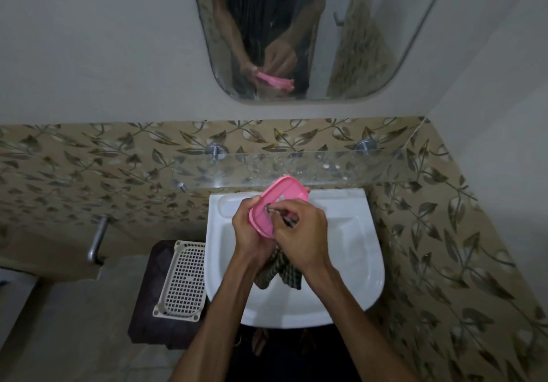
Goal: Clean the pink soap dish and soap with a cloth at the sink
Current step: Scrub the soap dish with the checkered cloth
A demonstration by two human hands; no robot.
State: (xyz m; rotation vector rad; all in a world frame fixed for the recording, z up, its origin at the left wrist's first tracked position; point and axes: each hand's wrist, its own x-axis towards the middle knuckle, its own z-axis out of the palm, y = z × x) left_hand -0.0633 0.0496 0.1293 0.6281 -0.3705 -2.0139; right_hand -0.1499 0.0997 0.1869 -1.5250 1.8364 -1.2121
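Note:
Over the white sink (350, 281) my left hand (252, 233) grips the pink soap dish (278, 200) by its near edge, tilted up with its slotted face toward me. My right hand (302, 233) pinches a checked cloth (281, 272) against the dish's face; the rest of the cloth hangs down between my wrists into the basin. No soap is visible. The mirror (296, 31) above reflects both hands and the pink dish.
A glass shelf (296, 168) on two metal pegs runs along the leaf-patterned tiles just behind the sink. A white perforated tray (184, 281) lies on a dark stool (148, 316) left of the basin. A metal bar (98, 239) sticks out from the left wall.

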